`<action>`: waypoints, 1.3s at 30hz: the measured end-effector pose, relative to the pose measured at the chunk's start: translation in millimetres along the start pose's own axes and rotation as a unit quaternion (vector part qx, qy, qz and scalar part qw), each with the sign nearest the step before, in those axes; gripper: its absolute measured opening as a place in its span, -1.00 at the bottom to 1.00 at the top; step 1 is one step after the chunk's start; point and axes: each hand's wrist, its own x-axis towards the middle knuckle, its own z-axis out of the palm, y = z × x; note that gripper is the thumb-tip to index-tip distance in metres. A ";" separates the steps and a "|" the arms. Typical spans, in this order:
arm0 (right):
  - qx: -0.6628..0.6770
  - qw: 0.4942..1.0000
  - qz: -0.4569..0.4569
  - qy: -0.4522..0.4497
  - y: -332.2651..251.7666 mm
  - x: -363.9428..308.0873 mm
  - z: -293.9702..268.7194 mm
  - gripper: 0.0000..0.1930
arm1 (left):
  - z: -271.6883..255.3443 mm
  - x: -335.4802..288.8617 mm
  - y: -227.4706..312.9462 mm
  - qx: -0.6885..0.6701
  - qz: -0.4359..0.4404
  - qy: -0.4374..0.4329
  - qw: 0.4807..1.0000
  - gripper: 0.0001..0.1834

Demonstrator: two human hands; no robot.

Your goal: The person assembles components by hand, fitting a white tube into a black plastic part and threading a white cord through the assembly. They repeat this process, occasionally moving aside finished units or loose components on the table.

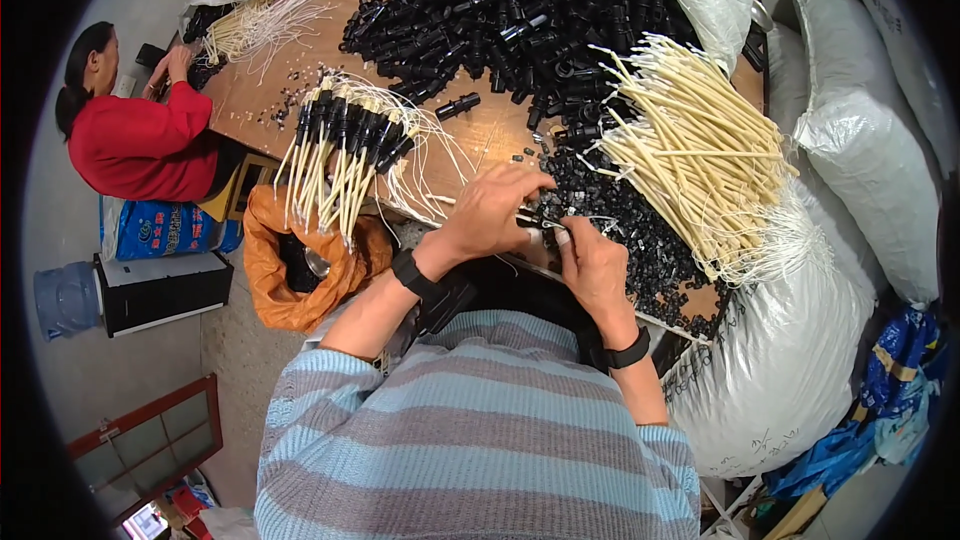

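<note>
Close together at the table's front edge, both my hands are closed in a pinch. My left hand (488, 208) grips a thin cream rod (441, 200), whose end sticks out to the left of the hand. Beside it, my right hand (597, 265) pinches a thin white cord (548, 224) between thumb and finger. A small dark part shows between the two hands, too small to make out. Under and around the fingers lie many small black clips (640, 255). To the right is a heap of cream rods (700, 155) with white cords.
Black tubular fittings (520, 20) are piled at the back of the wooden table (490, 125). Left lie rods with black fittings attached (345, 140), above an orange sack (270, 285). A person in red (140, 145) works at the far left. White sacks (860, 130) stand right.
</note>
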 end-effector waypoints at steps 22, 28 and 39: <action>0.155 0.960 0.229 0.053 17.6 -9.0 -4.0 -0.86 | 15.5 21.0 -59.4 -0.043 -0.220 -0.032 0.974 -0.58; 0.180 0.941 0.287 0.022 28.0 -1.8 8.8 -0.88 | 42.1 6.9 18.3 -0.111 -0.009 -0.036 0.993 -0.62; -0.021 0.990 0.098 0.103 10.7 -3.5 3.0 -0.92 | 38.5 -4.0 20.7 -0.370 -0.313 -0.005 0.875 -0.72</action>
